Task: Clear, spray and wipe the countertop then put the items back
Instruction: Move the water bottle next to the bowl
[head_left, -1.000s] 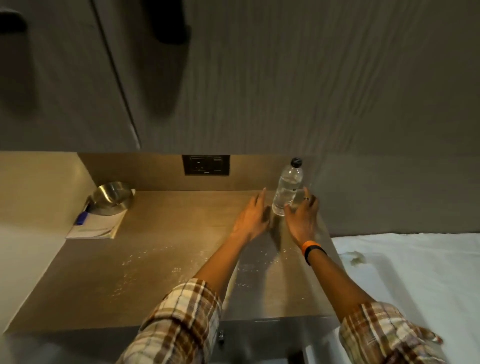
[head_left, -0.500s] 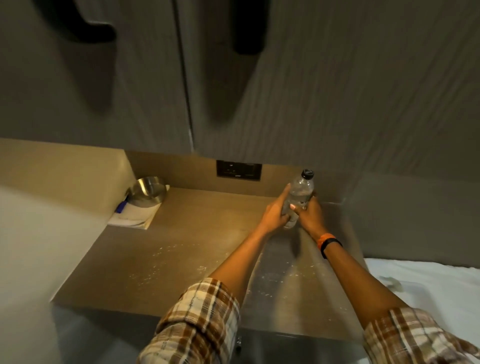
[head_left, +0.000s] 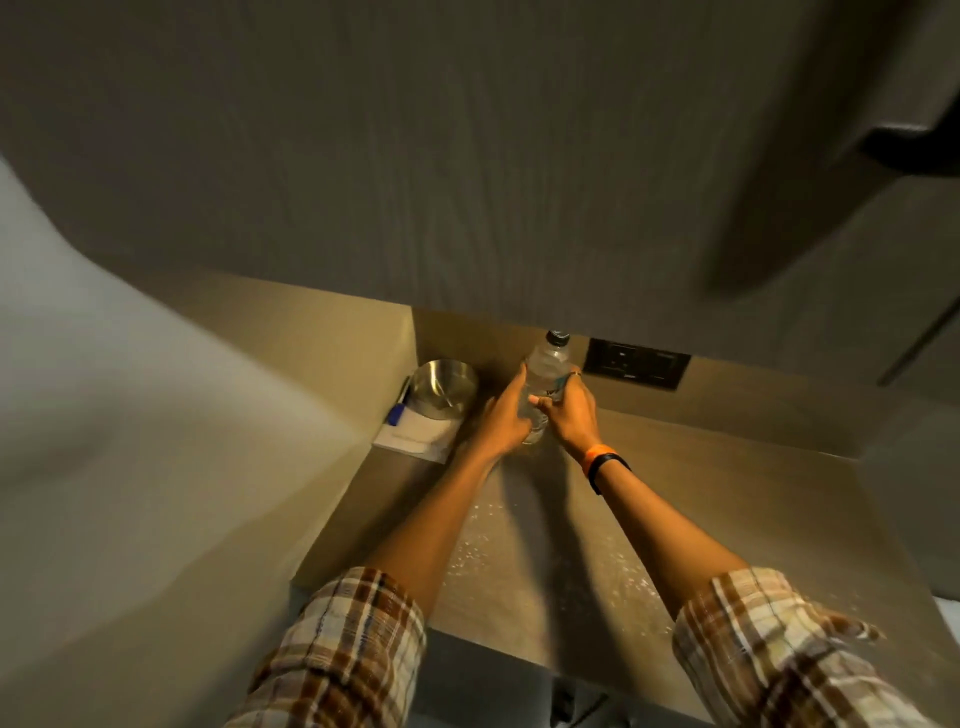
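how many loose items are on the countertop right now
4: clear plastic bottle held by both hands at the back; steel bowl, white paper and blue pen in the left corner.

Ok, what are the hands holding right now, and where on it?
Both hands, left and right, hold the bottle around its middle and lower body; the cap is free.

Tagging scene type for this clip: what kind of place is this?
Probably a hotel-room or small-apartment kitchenette nook. Cues: a short countertop in an alcove under handled wall cabinets, a wall outlet in the backsplash, and a steel bowl beside the water bottle that both hands hold.
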